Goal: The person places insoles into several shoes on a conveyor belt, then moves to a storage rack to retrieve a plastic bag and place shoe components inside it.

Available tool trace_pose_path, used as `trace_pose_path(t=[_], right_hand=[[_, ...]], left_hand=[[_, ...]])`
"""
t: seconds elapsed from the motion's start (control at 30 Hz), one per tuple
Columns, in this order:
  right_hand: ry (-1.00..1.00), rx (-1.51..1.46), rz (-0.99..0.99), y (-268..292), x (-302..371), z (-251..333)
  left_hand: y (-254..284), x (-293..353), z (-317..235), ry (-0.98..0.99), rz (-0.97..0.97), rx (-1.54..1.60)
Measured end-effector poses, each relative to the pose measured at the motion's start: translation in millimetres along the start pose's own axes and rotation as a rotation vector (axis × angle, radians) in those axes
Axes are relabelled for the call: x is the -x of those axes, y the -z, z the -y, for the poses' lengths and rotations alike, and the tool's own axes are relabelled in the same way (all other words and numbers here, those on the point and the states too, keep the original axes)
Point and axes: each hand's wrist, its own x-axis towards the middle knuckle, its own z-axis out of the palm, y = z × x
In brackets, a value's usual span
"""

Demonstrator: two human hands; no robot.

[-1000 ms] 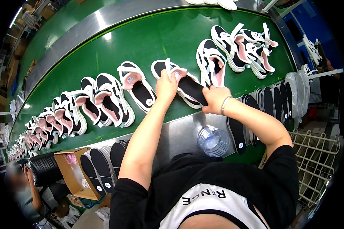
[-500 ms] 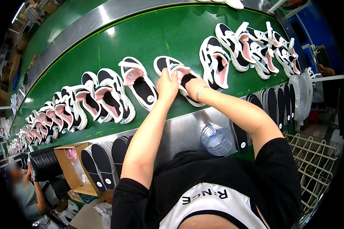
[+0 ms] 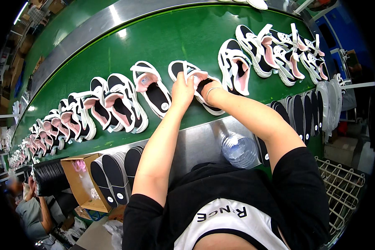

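Note:
A black and white sneaker (image 3: pixel 177 68) with a pink lining lies on the green conveyor, its toe pointing away from me. My left hand (image 3: pixel 182 90) pinches the sneaker's tongue and strap, thumb up. The fingers of my right hand (image 3: pixel 210 88) reach down into the shoe opening, so they are hidden; a bracelet circles that wrist. Just left of it sits a matching sneaker (image 3: pixel 156 96), a black insole with a white round sticker showing inside. To the right stands another sneaker (image 3: pixel 226 62), apart from my hands.
Rows of similar sneakers (image 3: pixel 123 104) run far left along the conveyor (image 3: pixel 166 37); several more stand at right. Bundled black insoles (image 3: pixel 112 175) and a cardboard box (image 3: pixel 91 183) are near left. A clear plastic bottle (image 3: pixel 238 150), more insoles (image 3: pixel 296 114) and a wire rack (image 3: pixel 341 191) are near right.
My right hand has shifted slightly left and deeper into the sneaker. My left hand keeps its hold, nearly still.

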Motion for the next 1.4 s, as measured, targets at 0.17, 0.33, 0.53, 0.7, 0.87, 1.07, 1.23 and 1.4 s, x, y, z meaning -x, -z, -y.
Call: trace_pose_path(t=[0.17, 0.33, 0.53, 0.7, 0.87, 1.07, 1.23, 1.4], right_hand=[[0.054, 0.081, 0.116, -14, -2, -9], [0.145, -0.060, 0.254, 1, 50, -12], [0.195, -0.035, 0.254, -20, 38, -19], [0.235, -0.474, -0.041, -16, 60, -27], [0.157, -0.508, -0.549, -16, 82, -40], [0.155, -0.135, 0.012, -53, 32, -13], [0.174, -0.161, 0.053, -27, 47, -15], [0.213, -0.166, 0.033, -40, 44, -15]], left_hand=[[-3, 3, -5, -0.045, -0.030, -0.063], [-8, 4, 2, -0.043, -0.081, -0.056], [-6, 6, -5, -0.008, -0.092, -0.078], [1, 20, 3, 0.039, -0.165, 0.076], [1, 27, 6, -0.005, -0.180, -0.040], [-12, 13, -30, 0.060, -0.037, 0.067], [-15, 19, -18, -0.074, -0.152, 0.009], [-25, 29, -18, -0.186, -0.172, 0.006]])
